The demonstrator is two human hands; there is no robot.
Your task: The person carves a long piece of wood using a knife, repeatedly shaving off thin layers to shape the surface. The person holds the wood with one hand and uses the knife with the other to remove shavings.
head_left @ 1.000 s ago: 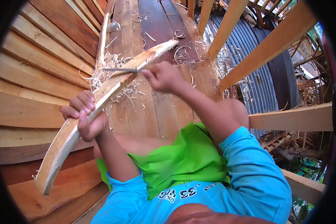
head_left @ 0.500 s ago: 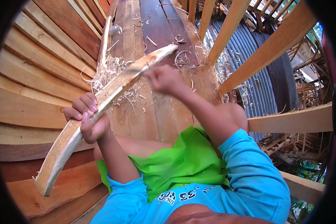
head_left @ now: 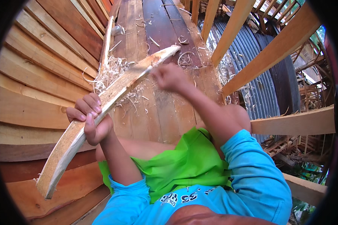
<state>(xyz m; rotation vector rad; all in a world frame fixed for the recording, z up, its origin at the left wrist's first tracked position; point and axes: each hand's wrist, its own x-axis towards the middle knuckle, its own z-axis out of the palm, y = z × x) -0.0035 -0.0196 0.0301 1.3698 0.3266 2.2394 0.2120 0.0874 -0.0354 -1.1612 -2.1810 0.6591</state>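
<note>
Since the earlier frame, the right hand point(head_left: 171, 77) has moved along the curved wooden strip point(head_left: 101, 108) and is blurred; I cannot tell its fingers. The left hand point(head_left: 89, 119) clamps around the strip's middle. Beside the strip, wood shavings point(head_left: 109, 73) lie on the plank floor point(head_left: 157, 108).

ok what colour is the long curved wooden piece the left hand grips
Pale tan with a creamy freshly cut face: the long curved wooden piece, gripped by the left hand, shows best in the head view.

We saw a curved strip point(head_left: 101, 112) of raw, pale, rough-cut wood, matt and fibrous. Thin curly wood shavings point(head_left: 110, 73) lay at eleven o'clock on planed floor planks point(head_left: 161, 112), some dark and smoother. Grey corrugated metal sheeting point(head_left: 259, 93) looked dull.
</note>
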